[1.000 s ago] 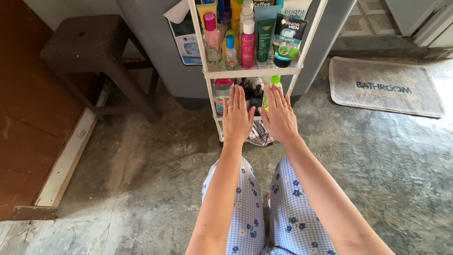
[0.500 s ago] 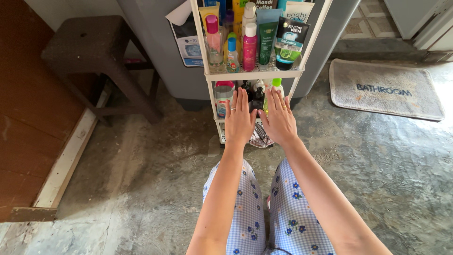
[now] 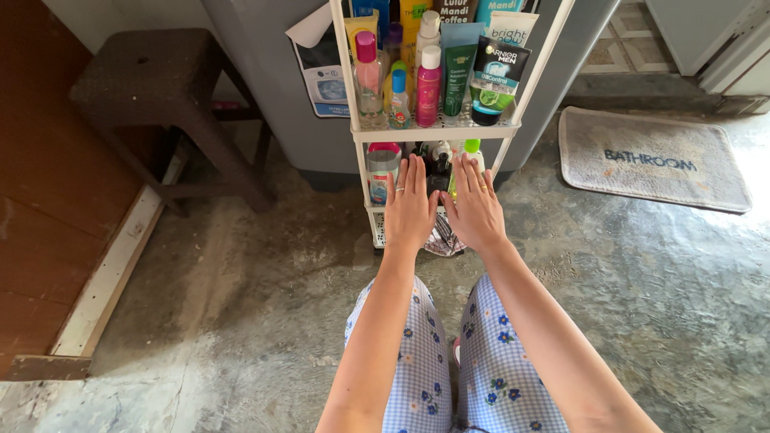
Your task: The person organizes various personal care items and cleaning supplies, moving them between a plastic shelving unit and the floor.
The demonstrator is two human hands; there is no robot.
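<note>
My left hand and my right hand are stretched out flat, palms down, side by side in front of a narrow white tiered shelf rack. Both hands hold nothing and their fingers are extended. The fingertips reach the rack's middle tier, where a clear bottle with a red cap, dark bottles and a green-capped bottle stand. The tier above holds a pink bottle, a green tube, a black tube and several other toiletries. Each hand wears a ring.
A dark brown stool stands at the left by a brown wooden wall. A grey appliance stands behind the rack. A grey bath mat lies on the rough concrete floor at the right. My blue checked trousers show below.
Both hands stay flat and empty. The view has shifted slightly, so rack and hands sit a little lower and to the right in the frame.
</note>
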